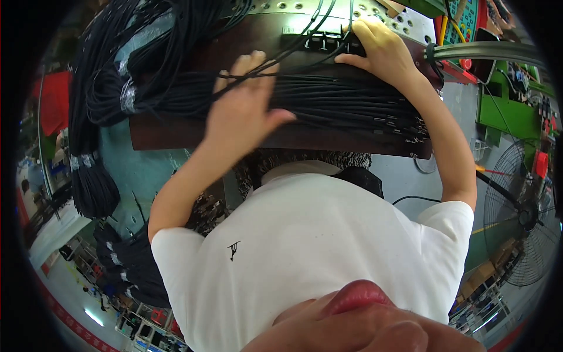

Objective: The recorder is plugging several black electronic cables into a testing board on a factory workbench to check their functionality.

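Here the left hand (243, 111) lies flat, fingers spread, pressing on a wide layer of black cables (340, 102) laid side by side across the dark brown counter (176, 136); it grips nothing. At two o'clock from it, the right hand (378, 50) curls its fingertips at a black connector block (322, 40) against the perforated metal plate (404, 23); whether it pinches a cable end I cannot tell. Bundled black cable coils (99, 100) hang off at nine o'clock. By my judgement, the work goes best if the left palm keeps the cables flat and uncrossed while the right seats each end squarely, without tugging loose strands (281, 53).
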A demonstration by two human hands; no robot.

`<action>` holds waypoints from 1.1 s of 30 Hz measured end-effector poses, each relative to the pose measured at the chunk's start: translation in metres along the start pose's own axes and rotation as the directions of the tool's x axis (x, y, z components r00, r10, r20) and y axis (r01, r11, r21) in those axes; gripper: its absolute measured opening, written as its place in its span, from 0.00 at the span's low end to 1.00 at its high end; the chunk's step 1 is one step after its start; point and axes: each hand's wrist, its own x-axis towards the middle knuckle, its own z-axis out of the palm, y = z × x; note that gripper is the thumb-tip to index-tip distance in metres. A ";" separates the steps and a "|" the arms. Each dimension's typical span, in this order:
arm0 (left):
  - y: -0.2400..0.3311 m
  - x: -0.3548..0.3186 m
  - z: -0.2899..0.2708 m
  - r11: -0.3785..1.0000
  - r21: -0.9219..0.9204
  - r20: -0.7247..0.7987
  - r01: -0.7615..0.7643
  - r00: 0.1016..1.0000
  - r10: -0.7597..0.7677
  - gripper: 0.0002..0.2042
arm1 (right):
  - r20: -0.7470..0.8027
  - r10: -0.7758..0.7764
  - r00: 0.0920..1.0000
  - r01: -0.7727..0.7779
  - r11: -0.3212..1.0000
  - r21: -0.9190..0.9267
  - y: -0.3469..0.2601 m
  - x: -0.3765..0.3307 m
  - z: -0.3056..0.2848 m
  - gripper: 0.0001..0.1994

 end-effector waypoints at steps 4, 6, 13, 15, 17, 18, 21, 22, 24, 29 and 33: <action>-0.034 0.017 -0.017 0.997 -0.017 0.052 -0.078 0.996 0.079 0.26 | 0.135 0.535 0.834 -0.537 0.730 0.423 0.015 -0.007 0.000 0.16; -0.033 0.024 -0.017 0.977 -0.137 0.025 -0.166 0.985 0.170 0.17 | 0.148 0.624 0.768 -0.633 0.700 0.331 0.021 0.002 -0.012 0.19; -0.033 0.021 -0.008 0.988 -0.108 -0.199 -0.113 0.976 0.090 0.09 | -0.248 0.381 0.891 -0.451 0.813 -0.370 -0.012 -0.057 -0.085 0.15; -0.033 0.023 -0.019 0.940 -0.339 -0.122 -0.041 0.992 0.000 0.09 | -0.327 0.491 0.808 -0.577 0.773 -0.265 -0.009 -0.099 -0.109 0.14; -0.034 0.029 -0.027 0.815 -0.570 0.005 0.103 0.993 -0.122 0.08 | -0.284 0.694 0.661 -0.746 0.647 -0.157 0.000 -0.146 -0.126 0.14; -0.039 0.036 -0.028 0.756 -0.632 0.145 0.173 0.984 -0.104 0.10 | -0.206 0.741 0.639 -0.766 0.588 -0.261 -0.001 -0.160 -0.135 0.15; -0.032 0.053 -0.036 0.691 -0.638 0.499 0.339 0.866 0.035 0.13 | -0.301 0.667 0.682 -0.718 0.532 -0.448 -0.006 -0.198 -0.118 0.16; -0.014 0.067 -0.044 0.785 -0.527 0.622 0.326 0.777 0.095 0.15 | -0.301 0.667 0.682 -0.719 0.535 -0.443 -0.015 -0.203 -0.113 0.16; 0.009 0.087 -0.026 0.789 -0.594 0.533 0.156 0.811 0.240 0.15 | -0.465 0.672 0.577 -0.772 0.635 -0.039 -0.051 -0.201 -0.115 0.12; 0.054 0.151 -0.013 0.743 -0.518 0.817 0.425 0.502 0.283 0.16 | 0.264 0.574 0.775 -0.608 0.566 0.557 -0.133 -0.184 -0.103 0.04; 0.078 0.178 -0.008 0.579 -0.563 0.825 0.590 0.446 0.347 0.16 | 0.345 0.582 0.736 -0.672 0.567 0.476 -0.150 -0.212 -0.068 0.03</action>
